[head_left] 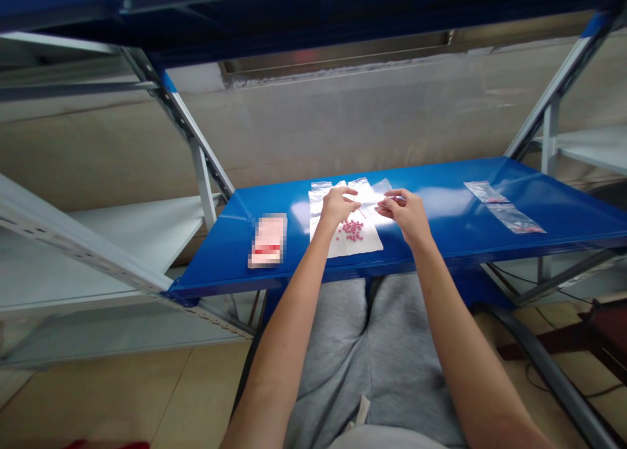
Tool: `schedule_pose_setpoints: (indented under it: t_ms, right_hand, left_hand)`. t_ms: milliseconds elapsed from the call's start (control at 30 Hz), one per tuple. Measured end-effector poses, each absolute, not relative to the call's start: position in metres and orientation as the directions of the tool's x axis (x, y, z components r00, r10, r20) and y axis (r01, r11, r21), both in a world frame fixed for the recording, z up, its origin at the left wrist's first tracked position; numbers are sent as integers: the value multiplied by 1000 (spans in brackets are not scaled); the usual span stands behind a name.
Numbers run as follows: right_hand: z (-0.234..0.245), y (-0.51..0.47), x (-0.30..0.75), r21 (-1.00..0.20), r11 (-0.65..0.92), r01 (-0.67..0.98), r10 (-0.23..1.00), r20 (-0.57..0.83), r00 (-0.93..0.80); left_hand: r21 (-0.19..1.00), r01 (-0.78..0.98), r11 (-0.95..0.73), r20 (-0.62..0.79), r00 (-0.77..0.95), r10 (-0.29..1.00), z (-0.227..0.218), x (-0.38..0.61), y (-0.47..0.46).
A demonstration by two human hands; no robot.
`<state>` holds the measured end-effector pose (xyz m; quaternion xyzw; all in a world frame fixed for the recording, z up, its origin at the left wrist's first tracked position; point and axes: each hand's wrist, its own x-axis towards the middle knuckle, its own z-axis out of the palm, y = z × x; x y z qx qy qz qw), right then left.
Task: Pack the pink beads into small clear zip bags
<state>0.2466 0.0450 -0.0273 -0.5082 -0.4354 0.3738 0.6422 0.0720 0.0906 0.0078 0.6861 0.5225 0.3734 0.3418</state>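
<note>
My left hand point(337, 204) and my right hand point(405, 212) hover over a blue metal shelf point(441, 230), both pinched on a small clear plastic bag point(371, 197) held between them. Just below the hands lies a small heap of pink tablets point(353, 229) on a white sheet point(365, 242). More clear bags point(321, 191) lie spread flat behind my left hand. My fingers hide part of the held bag.
A pink and white pack point(267, 240) lies at the shelf's left end. Two clear bags point(504, 207) lie at the right end. Grey and white rack uprights point(200, 174) stand on both sides. My grey-trousered legs point(362, 344) sit below the shelf's front edge.
</note>
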Motion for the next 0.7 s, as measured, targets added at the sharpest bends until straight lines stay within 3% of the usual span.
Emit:
schedule_pose_setpoints:
  t_ms: [300,700]
  right_hand:
    - [-30,69,251,-977,182,110,944,205,257]
    - [-21,75,248,-963,208,170,955,238,178]
  left_hand:
    - [761,577,-296,255,154,955,-7,69,93]
    - [579,752,-314,294,167,941,-16,66,85]
